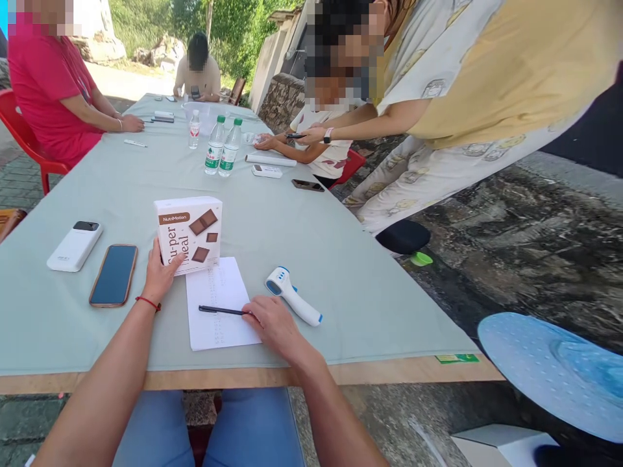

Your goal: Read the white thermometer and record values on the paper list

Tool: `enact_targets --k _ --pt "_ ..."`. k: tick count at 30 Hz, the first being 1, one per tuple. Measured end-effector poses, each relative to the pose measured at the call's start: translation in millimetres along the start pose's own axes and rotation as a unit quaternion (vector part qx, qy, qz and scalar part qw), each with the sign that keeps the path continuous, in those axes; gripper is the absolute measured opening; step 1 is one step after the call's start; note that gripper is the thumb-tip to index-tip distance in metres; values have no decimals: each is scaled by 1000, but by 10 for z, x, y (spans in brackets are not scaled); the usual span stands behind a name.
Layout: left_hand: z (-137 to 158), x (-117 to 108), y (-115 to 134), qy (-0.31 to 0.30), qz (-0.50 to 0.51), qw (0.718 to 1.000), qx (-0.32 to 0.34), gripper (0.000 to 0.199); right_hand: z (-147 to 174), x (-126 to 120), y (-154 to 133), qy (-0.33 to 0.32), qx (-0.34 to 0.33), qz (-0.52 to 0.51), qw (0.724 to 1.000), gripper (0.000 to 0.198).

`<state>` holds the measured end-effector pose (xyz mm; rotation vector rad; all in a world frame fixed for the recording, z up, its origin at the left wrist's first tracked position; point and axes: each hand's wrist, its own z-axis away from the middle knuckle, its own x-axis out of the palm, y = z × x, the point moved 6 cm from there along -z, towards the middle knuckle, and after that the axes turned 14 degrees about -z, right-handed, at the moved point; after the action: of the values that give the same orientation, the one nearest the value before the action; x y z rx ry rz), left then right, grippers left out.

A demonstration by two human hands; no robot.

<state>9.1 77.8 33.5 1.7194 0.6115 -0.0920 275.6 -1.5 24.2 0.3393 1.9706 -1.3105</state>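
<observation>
My left hand [163,272] grips the lower left side of a white box [189,237] with pictures of chocolate pieces and the words "NutriMotion" on it. The box stands upright at the top edge of a paper sheet [209,334] that bears faint handwriting. Over the sheet's right side, my right hand [272,322] has its fingers closed on one end of a black pen [219,310], which lies nearly level across the paper. Just right of that hand is a white and blue infrared thermometer [294,296]. A phone [114,275] lies left of my left hand.
A white power bank [76,246] lies at the left. Farther up the cloth-covered table [370,311] stand several water bottles [215,145]. One person in a red shirt [48,78] sits at left; another leans in at right near a seated person. A blue hat [555,370] is at lower right.
</observation>
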Motion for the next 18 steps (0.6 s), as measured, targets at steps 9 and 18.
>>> enact_targets --k 9,18 --pt "-16 -4 22 -2 -62 998 20 56 -280 14 202 287 155 -466 822 21" --pt "2 17 17 -1 -30 999 17 60 -388 314 343 302 216 -414 831 19"
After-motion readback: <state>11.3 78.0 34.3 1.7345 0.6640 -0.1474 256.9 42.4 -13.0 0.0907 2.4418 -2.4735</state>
